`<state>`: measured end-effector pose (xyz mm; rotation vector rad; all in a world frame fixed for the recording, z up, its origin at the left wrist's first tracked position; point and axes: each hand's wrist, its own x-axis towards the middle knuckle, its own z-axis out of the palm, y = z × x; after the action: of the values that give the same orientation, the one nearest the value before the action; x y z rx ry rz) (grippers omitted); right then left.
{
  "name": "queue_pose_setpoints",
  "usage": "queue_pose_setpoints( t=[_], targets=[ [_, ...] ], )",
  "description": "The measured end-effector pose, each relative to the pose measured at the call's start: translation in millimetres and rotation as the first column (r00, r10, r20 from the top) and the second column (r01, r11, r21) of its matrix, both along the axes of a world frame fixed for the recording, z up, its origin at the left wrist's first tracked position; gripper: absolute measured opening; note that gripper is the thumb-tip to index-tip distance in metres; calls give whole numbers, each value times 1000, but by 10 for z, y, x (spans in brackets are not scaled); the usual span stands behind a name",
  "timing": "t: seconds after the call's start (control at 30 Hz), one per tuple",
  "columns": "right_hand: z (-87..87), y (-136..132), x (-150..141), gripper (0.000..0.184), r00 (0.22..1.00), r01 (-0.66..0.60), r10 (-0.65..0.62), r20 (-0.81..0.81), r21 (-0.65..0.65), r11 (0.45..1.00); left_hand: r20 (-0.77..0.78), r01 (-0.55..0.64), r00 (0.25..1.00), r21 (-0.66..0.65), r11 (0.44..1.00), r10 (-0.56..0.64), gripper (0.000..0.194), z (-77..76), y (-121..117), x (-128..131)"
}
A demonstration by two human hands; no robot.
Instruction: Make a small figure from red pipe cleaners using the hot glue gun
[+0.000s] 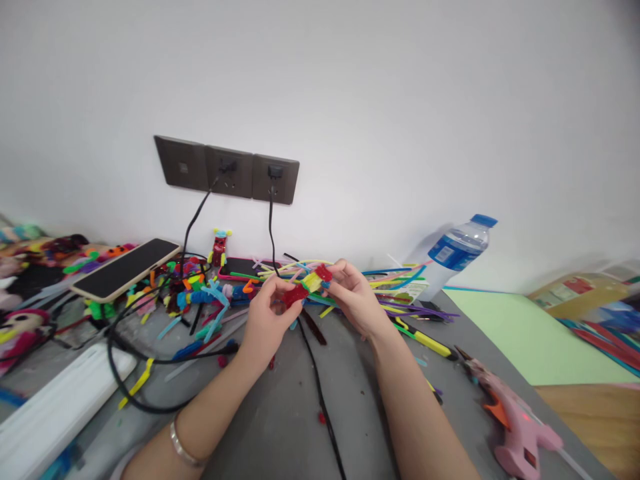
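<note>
Between my two hands, above the middle of the grey table, is a small fuzzy craft piece [313, 283] in red, yellow and a little green, which looks made of pipe cleaners. My left hand [273, 310] pinches its red left end. With thumb and fingers, my right hand [353, 293] grips the other end, where red and a bit of blue show. The fingers cover parts of the piece. Behind the hands lie loose pipe cleaners [400, 279] in many colours. A small red figure with yellow ears [220, 248] stands against the wall.
A pink glue gun [520, 427] lies at the right edge, near a yellow cutter [427, 342]. A water bottle [463, 243] stands by the wall. Black cords [320, 387] cross the table from the sockets [253, 175]. At left are a phone [127, 268] and a white bar [65, 413].
</note>
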<state>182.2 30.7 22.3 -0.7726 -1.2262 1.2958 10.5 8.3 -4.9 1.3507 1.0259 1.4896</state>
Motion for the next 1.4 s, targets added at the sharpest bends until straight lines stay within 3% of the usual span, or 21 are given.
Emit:
queue_pose_setpoints(
  t=[0.4, 0.9, 1.2, 1.4],
  targets=[
    [4, -9, -8, 27, 1000, -7, 7, -12, -10, 1000, -10, 11, 1000, 14, 1000, -11, 17, -15, 2, -4],
    [-27, -11, -25, 23, 1000, 8, -6, -24, 68, 998, -3, -41, 999, -13, 999, 41, 18, 34, -25, 6],
    [-49, -4, -31, 27, 999, 19, -23, 49, 84, 996, 51, -31, 998, 14, 999, 30, 19, 9, 1, 5],
    [-24, -2, -43, 34, 999, 25, -23, -41, 33, 999, -20, -49, 999, 30, 998, 50, 18, 18, 4, -16]
  ],
)
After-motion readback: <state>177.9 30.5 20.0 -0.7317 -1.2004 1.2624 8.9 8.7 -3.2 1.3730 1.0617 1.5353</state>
